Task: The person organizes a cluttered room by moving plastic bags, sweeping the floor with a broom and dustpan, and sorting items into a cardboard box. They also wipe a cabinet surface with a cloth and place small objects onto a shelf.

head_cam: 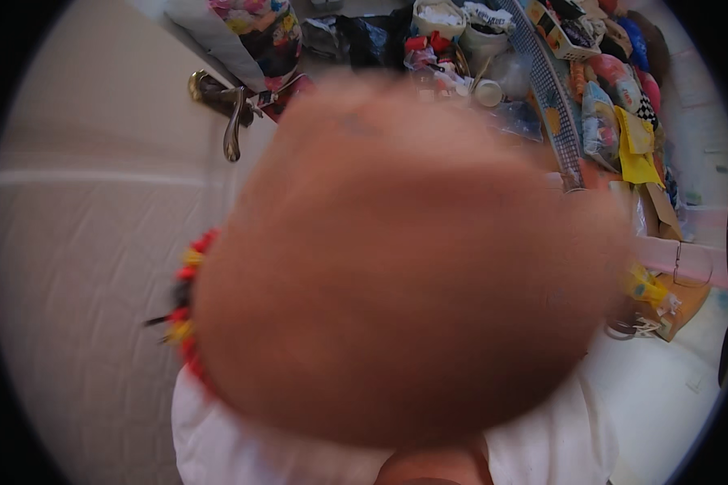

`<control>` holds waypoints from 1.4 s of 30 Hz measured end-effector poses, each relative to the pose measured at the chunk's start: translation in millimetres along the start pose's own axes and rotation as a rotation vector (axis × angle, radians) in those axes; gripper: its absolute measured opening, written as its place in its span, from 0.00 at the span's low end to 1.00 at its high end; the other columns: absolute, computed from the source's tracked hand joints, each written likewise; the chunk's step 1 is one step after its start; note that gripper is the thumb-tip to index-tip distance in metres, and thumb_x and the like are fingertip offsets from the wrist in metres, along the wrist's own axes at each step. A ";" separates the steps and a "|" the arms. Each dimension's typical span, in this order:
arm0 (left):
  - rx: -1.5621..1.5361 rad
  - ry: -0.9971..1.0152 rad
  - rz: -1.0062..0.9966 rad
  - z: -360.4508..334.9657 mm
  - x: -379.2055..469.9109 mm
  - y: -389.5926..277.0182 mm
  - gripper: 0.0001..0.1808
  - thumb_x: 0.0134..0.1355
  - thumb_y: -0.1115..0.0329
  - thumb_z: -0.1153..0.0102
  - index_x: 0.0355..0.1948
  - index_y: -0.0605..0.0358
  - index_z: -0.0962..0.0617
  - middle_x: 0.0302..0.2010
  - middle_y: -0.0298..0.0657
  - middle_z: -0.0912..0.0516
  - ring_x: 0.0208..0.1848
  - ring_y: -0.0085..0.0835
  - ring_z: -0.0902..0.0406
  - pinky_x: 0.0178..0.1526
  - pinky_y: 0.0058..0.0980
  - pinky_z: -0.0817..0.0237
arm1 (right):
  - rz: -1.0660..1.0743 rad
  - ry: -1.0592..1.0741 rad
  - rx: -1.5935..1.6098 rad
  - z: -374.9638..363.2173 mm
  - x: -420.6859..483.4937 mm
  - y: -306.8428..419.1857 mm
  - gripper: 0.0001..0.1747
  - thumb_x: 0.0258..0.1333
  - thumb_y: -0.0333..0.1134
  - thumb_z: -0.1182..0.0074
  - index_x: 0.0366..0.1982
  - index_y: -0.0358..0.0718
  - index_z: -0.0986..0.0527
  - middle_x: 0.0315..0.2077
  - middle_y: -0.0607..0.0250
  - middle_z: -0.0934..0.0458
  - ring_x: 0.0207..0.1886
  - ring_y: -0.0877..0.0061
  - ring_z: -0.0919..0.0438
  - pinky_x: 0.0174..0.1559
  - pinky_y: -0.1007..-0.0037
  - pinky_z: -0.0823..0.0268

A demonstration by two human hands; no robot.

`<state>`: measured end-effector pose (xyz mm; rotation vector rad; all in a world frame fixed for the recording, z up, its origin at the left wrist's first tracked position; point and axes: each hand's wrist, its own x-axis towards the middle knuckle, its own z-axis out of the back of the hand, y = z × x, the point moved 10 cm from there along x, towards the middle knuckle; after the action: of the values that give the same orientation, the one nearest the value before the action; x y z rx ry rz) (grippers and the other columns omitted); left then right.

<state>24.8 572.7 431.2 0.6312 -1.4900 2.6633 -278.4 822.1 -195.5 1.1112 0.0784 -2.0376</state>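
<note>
My left hand (400, 260), judging by the side it comes from, is held very close to the camera and fills the middle of the view as a blurred mass of skin. Its fingers cannot be made out, and whether it holds anything is hidden. A red, yellow and black bracelet or band (185, 291) shows at its left edge. Below it are parts of a white garment (552, 418) on my body, with bare skin at the bottom edge. My right hand is not seen apart from this mass.
A door handle (233, 124) with floral fabric (267, 30) near it is at the upper left. Beyond the hand lie black plastic bags (373, 39), a white tub (488, 93), a yellow cloth (637, 145), and a cardboard box (661, 209). A patterned wall or door panel (91, 303) fills the left.
</note>
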 end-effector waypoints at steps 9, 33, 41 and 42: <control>0.368 0.257 -0.056 96.1 110.9 28.1 0.06 0.51 0.68 0.45 0.30 0.57 0.21 0.21 0.36 0.22 0.20 0.24 0.30 0.21 0.25 0.46 | -0.052 0.055 0.039 69.4 38.6 88.7 0.19 0.51 0.41 0.44 0.45 0.42 0.21 0.42 0.53 0.19 0.47 0.60 0.21 0.50 0.64 0.31; 0.258 0.265 0.284 328.2 304.8 227.7 0.09 0.32 0.59 0.40 0.12 0.52 0.24 0.14 0.31 0.25 0.22 0.28 0.26 0.19 0.31 0.44 | -0.020 -0.013 0.017 384.3 345.1 297.8 0.19 0.49 0.38 0.42 0.43 0.38 0.21 0.44 0.51 0.20 0.48 0.59 0.22 0.53 0.64 0.31; 0.880 0.168 0.252 474.5 263.4 270.4 0.13 0.43 0.65 0.36 0.30 0.59 0.20 0.18 0.36 0.24 0.20 0.30 0.29 0.25 0.35 0.42 | 0.082 0.094 -0.377 399.2 417.8 358.9 0.20 0.47 0.46 0.38 0.42 0.45 0.19 0.39 0.59 0.17 0.43 0.64 0.19 0.49 0.66 0.29; 0.887 0.193 0.272 490.8 255.4 278.2 0.16 0.43 0.68 0.34 0.36 0.61 0.19 0.19 0.35 0.23 0.20 0.29 0.29 0.27 0.34 0.42 | 0.084 0.050 -0.288 409.0 423.1 365.1 0.20 0.47 0.46 0.38 0.42 0.45 0.19 0.39 0.59 0.17 0.43 0.64 0.19 0.49 0.66 0.29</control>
<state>-105.4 -25.7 523.0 0.1515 -0.2970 3.4119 -439.1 150.4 -144.7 0.9673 0.3350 -1.8548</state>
